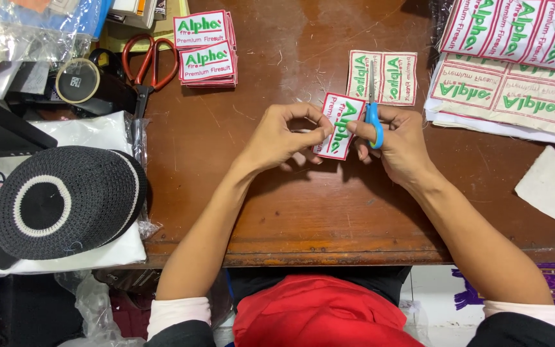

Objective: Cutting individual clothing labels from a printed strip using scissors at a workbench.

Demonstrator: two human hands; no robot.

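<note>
Holding a patch (337,126) above the middle of the table (277,212), our left hand (282,136) pinches its left edge between thumb and curled fingertips. The patch is white with a red border and green and red stitched lettering, and it stands on end, tilted a little. Our right hand (394,138) grips blue-handled scissors (372,119), fingers closed through and around the loops, with the slim blades pointing toward the far edge and lying just beside the patch's right edge; we cannot tell whether the blades are parted or closed.

Just beyond the scissors, a strip (382,77) of two joined patches lies flat on the wood. At the far right corner sits a sheet (512,93) of uncut patches, and a second sheet (518,29) overlaps it at the far edge. A white fabric scrap (550,182) rests near the right edge. Toward the far edge, left of centre, a stack (205,48) of finished patches stands, with red-handled scissors (147,67) just to its left and a tape roll (78,81) further left. At the left edge, a black knitted cap (69,199) with a white ring sits on folded white cloth (107,254).
</note>
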